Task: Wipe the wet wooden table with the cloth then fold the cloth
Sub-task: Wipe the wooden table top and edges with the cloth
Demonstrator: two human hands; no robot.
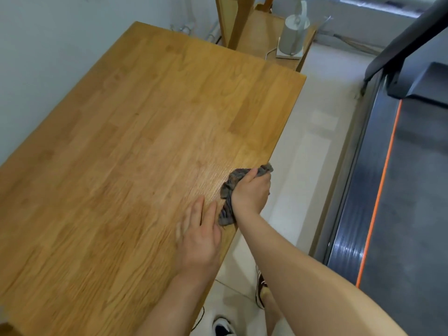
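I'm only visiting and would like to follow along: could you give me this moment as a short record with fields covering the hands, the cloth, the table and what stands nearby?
activity: wiping the table; cloth bunched, not yet folded
right hand: grips the cloth at the table's right edge
left hand: fingers straight, resting flat on the table beside the cloth, blurred
table: wooden, with a glossy sheen near the cloth
nearby: white appliance on a low wooden stand beyond the table; treadmill at the right

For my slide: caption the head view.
Right hand grips bunched grey cloth on wooden table; left hand lies flat beside it.
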